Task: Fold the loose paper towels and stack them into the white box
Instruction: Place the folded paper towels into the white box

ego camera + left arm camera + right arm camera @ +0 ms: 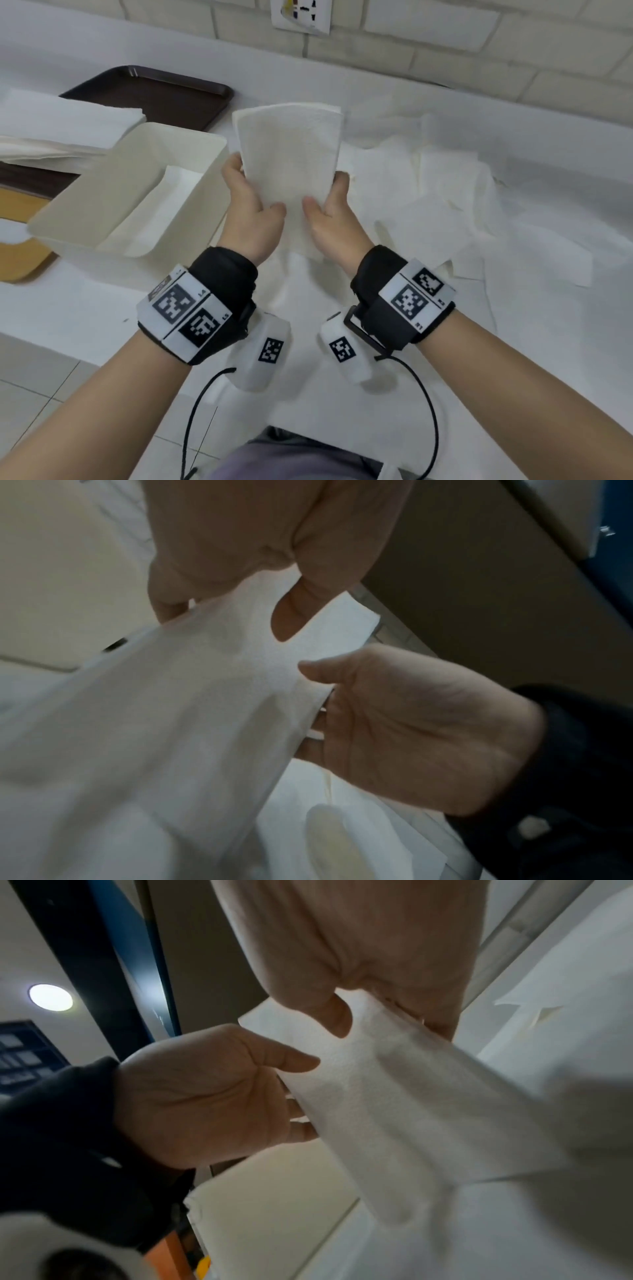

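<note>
1 folded towel [291,164] is pinched by left hand [250,212] and right hand [334,219]; white box [191,154] holds some, many loose towels [445,192] remain on the right.

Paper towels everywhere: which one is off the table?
The folded towel, pinched between the left hand and right hand; the loose towels lie flat on the table.

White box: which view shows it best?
Head view: the white box shows whole, open, a folded towel inside. Left wrist catches only a blurred cream wall; in the right wrist view I can't pick it out.
</note>
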Available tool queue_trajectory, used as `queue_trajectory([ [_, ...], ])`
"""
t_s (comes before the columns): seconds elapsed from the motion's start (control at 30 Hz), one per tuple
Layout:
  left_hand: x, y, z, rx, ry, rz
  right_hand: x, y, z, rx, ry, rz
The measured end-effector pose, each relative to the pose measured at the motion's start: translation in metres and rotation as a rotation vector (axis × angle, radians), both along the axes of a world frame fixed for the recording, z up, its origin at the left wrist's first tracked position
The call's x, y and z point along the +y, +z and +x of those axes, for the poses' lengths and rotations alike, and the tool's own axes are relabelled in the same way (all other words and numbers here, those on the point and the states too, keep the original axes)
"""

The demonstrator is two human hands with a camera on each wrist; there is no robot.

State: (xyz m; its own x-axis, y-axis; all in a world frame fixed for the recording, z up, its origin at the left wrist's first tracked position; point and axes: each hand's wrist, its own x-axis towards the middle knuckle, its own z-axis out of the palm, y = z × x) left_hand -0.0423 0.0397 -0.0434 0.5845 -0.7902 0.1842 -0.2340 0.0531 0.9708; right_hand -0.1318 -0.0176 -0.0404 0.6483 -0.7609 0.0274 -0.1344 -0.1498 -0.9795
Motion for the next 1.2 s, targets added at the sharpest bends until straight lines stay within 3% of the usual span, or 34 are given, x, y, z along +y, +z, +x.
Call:
queue_trajectory([
  [0.1,0.001,-0.007,0.002,0.059,0.042,0.07,0.004,-0.001,0.001,0.073,0.003,-0.039],
  [0.27,0.0,0.004,0.005,0.125,0.077,-0.134,0.004,0.006,0.002,-0.085,-0.036,-0.028],
  [0.47,-0.002,-0.013,0.009,0.208,0.066,0.015,0.005,-0.007,0.002,0.081,-0.024,-0.031],
  [0.6,-0.004,-0.007,0.011,0.257,0.134,-0.028,0.0,0.005,0.002,0.111,-0.056,-0.15],
  [0.67,0.0,-0.003,0.017,0.153,0.207,-0.032,-0.006,0.015,-0.005,0.163,-0.056,-0.277],
  [0.73,0.006,-0.002,0.026,-0.084,0.298,-0.035,-0.012,0.026,-0.014,0.25,-0.008,-0.395],
  [0.83,0.006,-0.003,0.031,-0.362,0.23,-0.042,-0.019,0.036,-0.024,0.499,0.093,-0.593],
  [0.9,0.004,-0.004,0.027,-0.291,0.109,0.02,-0.02,0.042,-0.026,0.684,0.122,-0.707],
  [0.97,0.002,-0.007,0.024,-0.083,0.093,0.093,-0.018,0.049,-0.024,0.801,0.098,-0.84],
  [1.1,0.005,-0.016,0.022,0.2,0.104,0.095,-0.007,0.059,-0.019,0.852,0.045,-1.053],
  [1.2,0.01,-0.031,0.022,0.283,0.126,0.154,0.007,0.045,-0.018,0.97,0.187,-1.074],
])
